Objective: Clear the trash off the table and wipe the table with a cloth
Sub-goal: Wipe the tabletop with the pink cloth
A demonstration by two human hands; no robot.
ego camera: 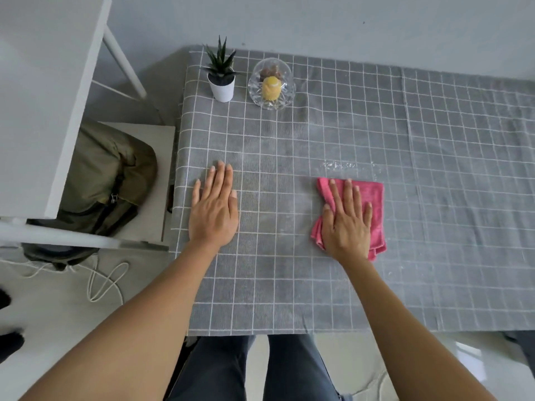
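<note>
A pink cloth (372,195) lies folded on the grey checked tablecloth (289,279). My right hand (346,224) presses flat on top of it, fingers spread and pointing away from me. My left hand (215,206) rests palm down on the bare tablecloth, well to the left of the cloth, holding nothing. Just beyond the cloth lies a patch of white crumbs or powder (340,164), with fainter specks scattered to the right.
At the table's far left stand a small potted succulent (221,79) and a glass bowl (272,83) holding a yellow item. Left of the table are a white shelf frame (49,96), an olive bag (107,180) and a white cable (104,282) on the floor.
</note>
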